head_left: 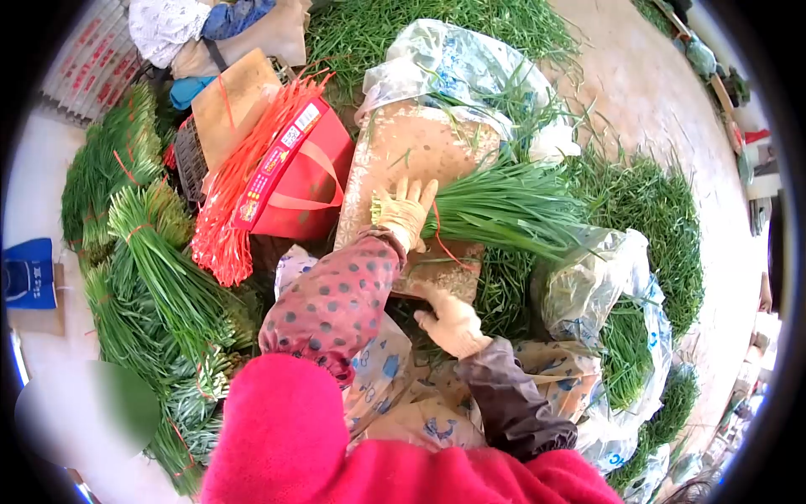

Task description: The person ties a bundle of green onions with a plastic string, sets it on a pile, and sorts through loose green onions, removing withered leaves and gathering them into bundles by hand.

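My left hand (405, 212), in a pale yellow glove, lies with fingers spread at the cut end of a bundle of garlic chives (504, 206). The bundle rests on a worn board (428, 139), its leaves fanning out to the right. A thin red tie strip (449, 248) crosses it near my left fingers, its tail hanging over the board. My right hand (453, 321), gloved too, is just below the board's near edge, thumb and forefinger apart. Nothing shows in its grasp. Whether the strip is knotted is hidden.
A red bag (306, 181) with many red strips (243, 181) stands left of the board. Tied chive bundles (155, 252) are stacked farther left. Clear plastic bags (588, 277) and loose greens (646, 235) lie right; more greens (353, 38) cover the floor behind.
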Demonstrator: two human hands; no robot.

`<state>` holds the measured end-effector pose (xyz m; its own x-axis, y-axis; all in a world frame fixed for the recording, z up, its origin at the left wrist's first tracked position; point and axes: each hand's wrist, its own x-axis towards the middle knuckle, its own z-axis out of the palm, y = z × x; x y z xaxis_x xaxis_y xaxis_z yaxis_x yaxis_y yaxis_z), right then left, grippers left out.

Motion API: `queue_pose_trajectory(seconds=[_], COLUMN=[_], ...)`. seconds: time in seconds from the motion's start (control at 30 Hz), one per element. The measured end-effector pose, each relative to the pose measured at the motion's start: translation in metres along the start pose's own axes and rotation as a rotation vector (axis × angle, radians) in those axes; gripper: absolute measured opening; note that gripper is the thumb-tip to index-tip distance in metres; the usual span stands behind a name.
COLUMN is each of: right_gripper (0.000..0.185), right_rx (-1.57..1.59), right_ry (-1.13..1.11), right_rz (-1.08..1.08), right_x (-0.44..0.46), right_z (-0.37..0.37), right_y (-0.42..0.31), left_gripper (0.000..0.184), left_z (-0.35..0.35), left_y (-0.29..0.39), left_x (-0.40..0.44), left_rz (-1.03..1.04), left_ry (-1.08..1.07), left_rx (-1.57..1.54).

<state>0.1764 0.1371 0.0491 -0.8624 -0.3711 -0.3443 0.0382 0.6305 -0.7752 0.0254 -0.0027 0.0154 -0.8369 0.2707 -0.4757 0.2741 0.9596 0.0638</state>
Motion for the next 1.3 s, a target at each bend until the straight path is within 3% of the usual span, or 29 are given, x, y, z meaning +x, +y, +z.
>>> queue_pose_trajectory(seconds=[0.07, 0.13, 0.2, 0.23, 0.27, 0.33, 0.4, 0.47, 0.53, 0.6, 0.63, 0.7, 0.73, 0.8, 0.87, 0.93, 1.0, 1.1, 1.13, 1.2, 1.23, 1.27, 1.3], right_gripper=[0.049, 0.060, 0.072, 0.079, 0.086, 0.098, 0.102, 0.102, 0.088, 0.080, 0.073, 0.065, 0.062, 0.060, 0.061, 0.069, 0.074, 0.098, 0.098, 0.094, 0.086, 0.067, 0.059], right_rx=[0.096, -0.046, -0.489, -0.633, -0.776, -0.980, -0.859, -0.831, -0.880, -0.819, -0.779, -0.668, -0.591, -0.592, -0.541, -0.571, -0.577, -0.573, -0.582, -0.394, -0.405, -0.399, -0.390], right_ry=[0.173, 0.056, 0.145, 0.109, 0.070, -0.029, -0.068, -0.076, 0.048, 0.122, 0.170, 0.234, 0.259, 0.345, 0.297, 0.408, 0.522, 0.574, 0.577, 0.417, 0.448, 0.325, 0.261], right_rz=[-0.084, -0.221, -0.395, -0.344, -0.295, -0.216, -0.034, -0.080, -0.139, -0.073, -0.084, -0.105, -0.118, -0.161, -0.044, -0.133, -0.265, -0.333, -0.356, -0.153, -0.234, -0.043, -0.069], right_x=[0.010, 0.039, 0.076, 0.094, 0.109, 0.129, 0.119, 0.120, 0.109, 0.085, 0.068, 0.033, 0.016, -0.018, -0.038, -0.055, -0.064, -0.073, -0.076, -0.077, -0.071, -0.079, -0.078], right_z=[-0.024, -0.069, -0.079, -0.085, -0.090, -0.110, -0.137, -0.140, -0.125, -0.106, -0.099, -0.079, -0.070, -0.051, -0.038, -0.028, -0.027, -0.038, -0.040, -0.042, -0.036, -0.039, -0.039], right_y=[-0.014, -0.046, -0.038, -0.032, -0.022, 0.020, 0.021, 0.044, 0.062, 0.071, 0.067, 0.055, 0.043, 0.013, -0.010, -0.026, -0.049, -0.086, -0.093, -0.099, -0.067, -0.079, -0.062], left_gripper=[0.130, 0.136, 0.135, 0.131, 0.123, 0.108, 0.109, 0.112, 0.104, 0.104, 0.102, 0.093, 0.083, 0.078, 0.074, 0.057, 0.049, 0.045, 0.047, 0.050, 0.053, 0.056, 0.057], left_z=[0.009, 0.007, -0.010, -0.019, -0.001, -0.021, -0.028, 0.007, 0.016, 0.062, 0.057, 0.076, 0.067, 0.090, 0.068, 0.056, 0.018, -0.025, -0.041, -0.070, -0.089, -0.105, -0.114], left_y=[-0.009, -0.023, -0.033, -0.036, -0.046, -0.038, -0.019, -0.005, 0.029, 0.065, 0.074, 0.091, 0.099, 0.116, 0.122, 0.115, 0.097, 0.063, 0.049, 0.016, -0.003, -0.025, -0.049], left_x=[-0.016, -0.035, -0.052, -0.063, -0.069, -0.104, -0.134, -0.151, -0.158, -0.143, -0.135, -0.114, -0.119, -0.111, -0.134, -0.144, -0.166, -0.184, -0.194, -0.218, -0.239, -0.264, -0.287], left_rz=[0.001, -0.139, -0.349, -0.453, -0.500, -0.487, -0.294, -0.028, -0.047, -0.224, -0.298, -0.021, -0.112, -0.018, -0.073, -0.149, -0.033, 0.198, 0.224, 0.249, 0.248, 0.247, 0.252], left_ry=[0.055, 0.018, -0.157, -0.220, -0.142, -0.083, -0.110, -0.028, -0.127, -0.100, -0.075, 0.098, 0.296, 0.392, 0.700, 0.606, 0.575, 0.808, 0.887, 1.113, 1.231, 1.334, 1.372], left_rx=[0.063, -0.024, -0.018, 0.014, 0.061, 0.039, -0.077, -0.566, -1.126, -1.607, -1.661, -2.176, -2.146, -2.397, -2.433, -2.582, -2.660, -2.562, -2.504, -2.407, -2.234, -2.053, -2.045])
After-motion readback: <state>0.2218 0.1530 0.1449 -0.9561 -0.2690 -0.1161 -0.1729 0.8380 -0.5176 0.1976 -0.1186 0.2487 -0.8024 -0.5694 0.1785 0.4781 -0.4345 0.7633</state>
